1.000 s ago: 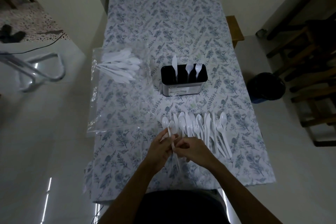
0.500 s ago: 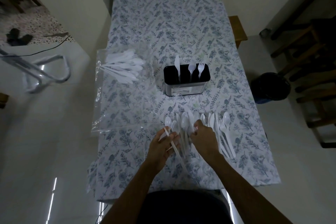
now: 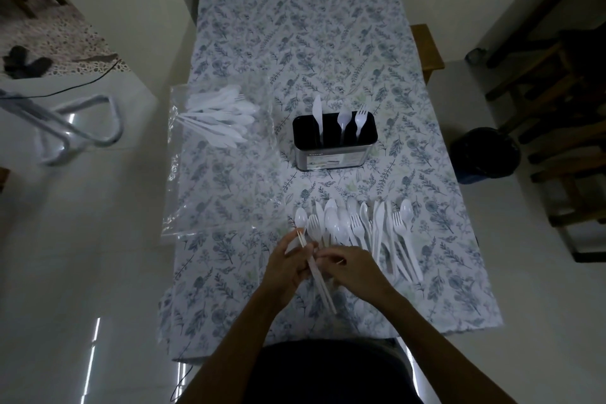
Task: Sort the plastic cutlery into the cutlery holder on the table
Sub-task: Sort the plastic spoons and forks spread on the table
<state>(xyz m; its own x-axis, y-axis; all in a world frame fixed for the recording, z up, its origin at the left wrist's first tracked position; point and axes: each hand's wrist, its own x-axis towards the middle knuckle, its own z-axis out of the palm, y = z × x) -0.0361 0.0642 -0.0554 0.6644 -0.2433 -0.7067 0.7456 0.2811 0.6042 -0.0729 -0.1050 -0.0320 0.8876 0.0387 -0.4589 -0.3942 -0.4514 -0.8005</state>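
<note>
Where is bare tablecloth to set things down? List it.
Free: the far stretch beyond the cutlery holder; the strip between the holder and the loose cutlery; the near left corner below the plastic bag. Crowded: around the left hand and right hand.

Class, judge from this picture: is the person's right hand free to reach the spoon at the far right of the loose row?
Probably yes. The right hand sits beside the loose row, and the far-right spoon lies exposed at its edge with nothing over its bowl. Whether the fingers already hold something is unclear.
</note>
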